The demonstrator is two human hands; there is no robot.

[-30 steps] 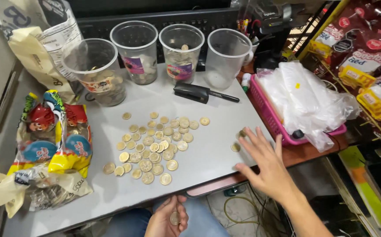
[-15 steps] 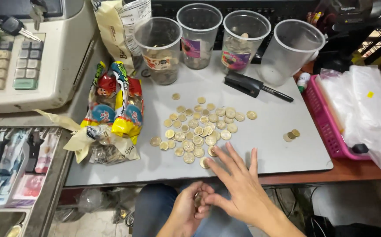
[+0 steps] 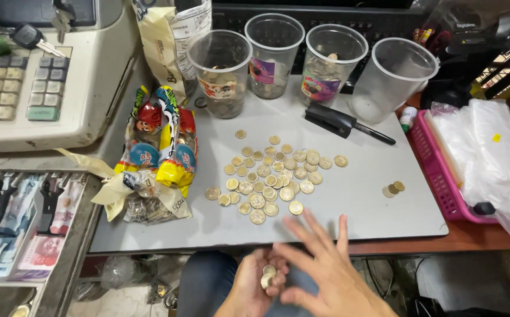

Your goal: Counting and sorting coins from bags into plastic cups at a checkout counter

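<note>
Lying loose on the grey surface (image 3: pixel 349 199) is a scatter of coins (image 3: pixel 272 176), round, flat and pale gold, most with a duller silvery centre, so that they look two-toned. They sit in a rough patch at the middle of the surface, many touching or just overlapping, a few strays at the edges; two more coins (image 3: pixel 393 189) lie apart to the right, near the pink basket (image 3: pixel 437 176).

Below the front edge of the surface, the left hand (image 3: pixel 255 282) is cupped palm up, its fingers curled around a few coins of the same kind resting in the palm. The right hand (image 3: pixel 319 270) is spread, fingers apart and blurred, its fingertips just short of the nearest coins at the surface's edge, and it holds nothing that can be seen.

Behind the scatter stand four clear plastic cups (image 3: pixel 275 53) in a row; the left three hold coins at the bottom, while what the fourth holds cannot be made out. A black stapler (image 3: pixel 331 119) lies in front of them with a pen beside it. Left of the coins lies a bundle of bright snack packets (image 3: pixel 161 147), and beyond it a beige cash register (image 3: pixel 44 76) with its drawer (image 3: pixel 26 229) open below, banknotes under clips. Clear plastic bags (image 3: pixel 490 158) fill the pink basket.
</note>
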